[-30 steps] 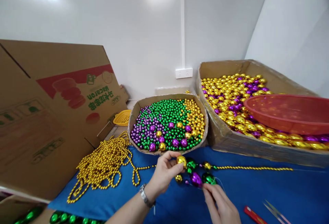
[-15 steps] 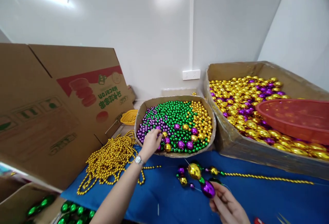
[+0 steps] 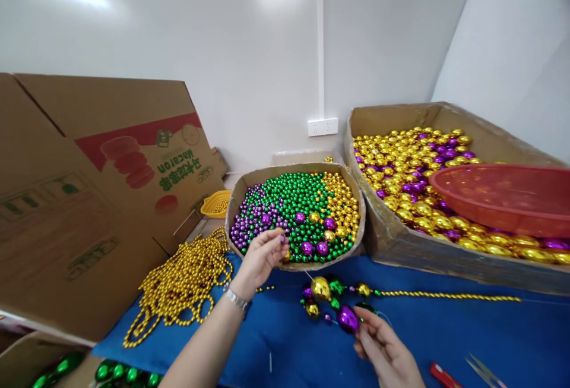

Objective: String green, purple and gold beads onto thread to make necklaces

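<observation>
My left hand (image 3: 266, 251) is closed in a pinch over the near rim of the cardboard tray (image 3: 243, 177) of small beads. A small purple bead (image 3: 282, 238) shows at its fingertips. Below, my right hand (image 3: 385, 346) grips a large purple bead (image 3: 347, 319) between thumb and fingers. That bead belongs to a strand with a big gold bead (image 3: 320, 288), green beads and smaller ones, and a bare thread end sticks up past the gold bead. A gold twisted length (image 3: 449, 296) of the strand trails right across the blue cloth (image 3: 307, 352).
Gold bead chains (image 3: 184, 284) lie heaped at left beside a tall carton (image 3: 111, 210). A yellow basket (image 3: 215, 205) stands behind them. At right is a big box (image 3: 401, 260) of gold and purple beads with a red basin (image 3: 503, 198). Tweezers (image 3: 485, 370) and a red-handled tool (image 3: 445, 375) lie front right.
My left hand has lifted from among the beads towards the tray's near rim, now with a small purple bead. My right hand still holds the large purple bead. The view has shifted slightly.
</observation>
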{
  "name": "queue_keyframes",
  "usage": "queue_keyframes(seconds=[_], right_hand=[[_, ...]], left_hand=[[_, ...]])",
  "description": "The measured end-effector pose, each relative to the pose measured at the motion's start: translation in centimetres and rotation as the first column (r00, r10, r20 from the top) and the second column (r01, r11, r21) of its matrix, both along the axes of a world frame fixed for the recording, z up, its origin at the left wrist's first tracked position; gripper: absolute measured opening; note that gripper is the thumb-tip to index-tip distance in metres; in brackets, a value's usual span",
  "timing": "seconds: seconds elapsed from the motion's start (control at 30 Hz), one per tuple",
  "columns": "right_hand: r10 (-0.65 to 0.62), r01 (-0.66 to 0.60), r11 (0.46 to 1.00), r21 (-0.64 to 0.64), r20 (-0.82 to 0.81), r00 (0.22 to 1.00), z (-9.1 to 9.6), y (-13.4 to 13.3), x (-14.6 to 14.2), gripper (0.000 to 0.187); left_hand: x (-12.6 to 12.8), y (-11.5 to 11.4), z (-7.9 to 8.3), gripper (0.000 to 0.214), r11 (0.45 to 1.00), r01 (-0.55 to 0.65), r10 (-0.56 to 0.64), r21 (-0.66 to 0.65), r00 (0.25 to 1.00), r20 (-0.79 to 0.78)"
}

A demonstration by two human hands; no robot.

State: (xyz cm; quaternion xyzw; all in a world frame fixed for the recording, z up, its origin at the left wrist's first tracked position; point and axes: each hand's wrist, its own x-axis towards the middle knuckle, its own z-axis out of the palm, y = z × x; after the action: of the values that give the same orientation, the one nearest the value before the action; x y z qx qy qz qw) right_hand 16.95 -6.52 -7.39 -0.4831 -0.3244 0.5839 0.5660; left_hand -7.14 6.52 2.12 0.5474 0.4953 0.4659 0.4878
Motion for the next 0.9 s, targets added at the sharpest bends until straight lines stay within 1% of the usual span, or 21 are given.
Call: queue_keyframes(seconds=[0.03, 0.07, 0.1, 0.17, 0.27, 0.4, 0.53, 0.73, 0.9], right_hand=[[-0.015, 0.015, 1.000, 0.002, 0.015, 1.000, 0.2, 0.0, -0.1, 0.046], [-0.028, 0.028, 1.000, 0.002, 0.032, 0.999, 0.3, 0.0, -0.1, 0.047], [-0.040, 0.040, 0.999, 0.002, 0.052, 0.998, 0.5, 0.0, -0.2, 0.047], [-0.059, 0.058, 0.998, 0.007, 0.090, 0.994, 0.8, -0.1, -0.2, 0.048], [-0.063, 0.062, 0.998, 0.019, 0.127, 0.990, 1.0, -0.2, -0.1, 0.049], [-0.049, 0.048, 0.999, 0.014, 0.135, 0.990, 0.7, -0.2, 0.1, 0.050], [-0.033, 0.033, 0.999, 0.004, 0.135, 0.990, 0.4, 0.0, 0.1, 0.052], [-0.065, 0.067, 0.998, -0.014, 0.124, 0.990, 0.6, -0.4, 0.3, 0.049], [-0.097, 0.099, 0.995, -0.026, 0.081, 0.992, 1.0, -0.5, 0.0, 0.047]], left_hand=[[0.6, -0.9, 0.0, 0.028, 0.997, 0.038, -0.023, -0.065, 0.977, 0.210], [1.1, -1.7, -0.1, 0.027, 0.990, 0.072, -0.023, -0.118, 0.929, 0.369], [1.6, -2.3, -0.1, 0.026, 0.984, 0.094, -0.013, -0.154, 0.889, 0.457], [2.3, -3.1, -0.2, 0.025, 0.975, 0.105, 0.015, -0.196, 0.847, 0.531], [2.9, -3.7, -0.4, 0.023, 0.973, 0.100, 0.030, -0.206, 0.836, 0.548], [3.2, -4.1, -0.4, 0.021, 0.980, 0.106, 0.002, -0.166, 0.837, 0.548], [3.5, -4.4, -0.2, 0.020, 0.984, 0.107, -0.017, -0.144, 0.856, 0.517], [3.5, -4.7, -0.2, 0.017, 0.993, 0.091, -0.053, -0.074, 0.911, 0.409], [3.4, -4.9, -0.1, 0.017, 0.989, 0.118, -0.070, -0.088, 0.903, 0.425]])
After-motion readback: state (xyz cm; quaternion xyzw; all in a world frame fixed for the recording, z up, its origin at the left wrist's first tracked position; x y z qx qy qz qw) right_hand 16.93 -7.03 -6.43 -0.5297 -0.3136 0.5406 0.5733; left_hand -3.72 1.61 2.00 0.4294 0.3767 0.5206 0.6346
